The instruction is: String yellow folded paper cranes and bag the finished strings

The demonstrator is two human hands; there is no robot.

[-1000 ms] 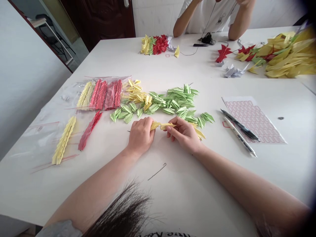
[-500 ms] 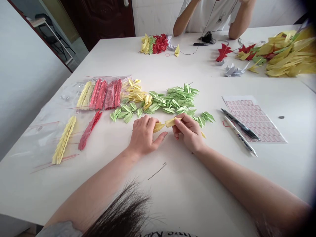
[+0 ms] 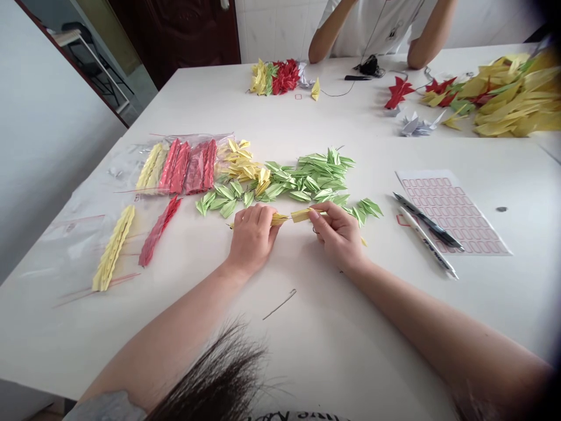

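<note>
My left hand (image 3: 252, 237) is closed around a bundle of folded yellow paper pieces (image 3: 279, 218), most of it hidden under the fingers. Between the thumb and fingers of my right hand (image 3: 339, 235) is a single folded yellow paper piece (image 3: 300, 216). Its left end points at the bundle, with a small gap between them. Just beyond both hands lies a loose heap of green folded paper pieces (image 3: 322, 175), with yellow folded pieces (image 3: 241, 166) at its left. A thin bent wire (image 3: 279, 304) rests on the table nearer to me.
On the left are a clear plastic bag (image 3: 175, 166) with red and yellow strips, a loose yellow strip (image 3: 114, 248) and a red strip (image 3: 160, 231). A black pen (image 3: 427, 221), a white pen (image 3: 428, 242) and a label sheet (image 3: 460, 219) lie right. A person (image 3: 381, 29) sits opposite.
My left thumb has drawn in against the bundle, which was more exposed before. The yellow piece in my right hand has tilted flatter and stays close to the bundle.
</note>
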